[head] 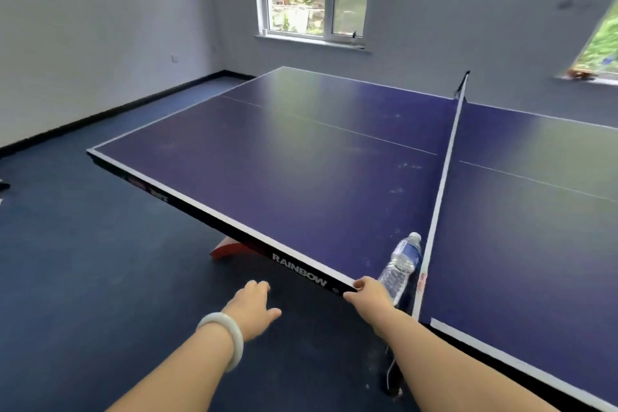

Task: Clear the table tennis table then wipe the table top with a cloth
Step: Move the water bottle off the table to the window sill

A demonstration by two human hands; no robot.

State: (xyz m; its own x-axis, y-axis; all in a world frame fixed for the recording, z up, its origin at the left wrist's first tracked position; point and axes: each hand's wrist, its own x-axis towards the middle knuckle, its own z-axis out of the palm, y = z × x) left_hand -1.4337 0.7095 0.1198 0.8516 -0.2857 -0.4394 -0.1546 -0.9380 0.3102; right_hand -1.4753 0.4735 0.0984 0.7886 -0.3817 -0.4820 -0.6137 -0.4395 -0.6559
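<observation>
Blue table (214, 215) edge: right hand (368, 294) seemingly around water bottle (402, 260), left hand (253, 308) loose, empty.

Item inspected: table tennis table (301, 160). The top is dark blue with white border lines and a thin white centre line. The black side rail is lettered RAINBOW along the near edge. The net (441, 184) crosses the top from near edge to far edge. One clear plastic water bottle (403, 261) stands at the near edge, just left of the net, its base hidden. Pale scuffs mark the surface left of the net. A red support (227, 249) shows beneath, on the dark blue floor (100, 278).
</observation>
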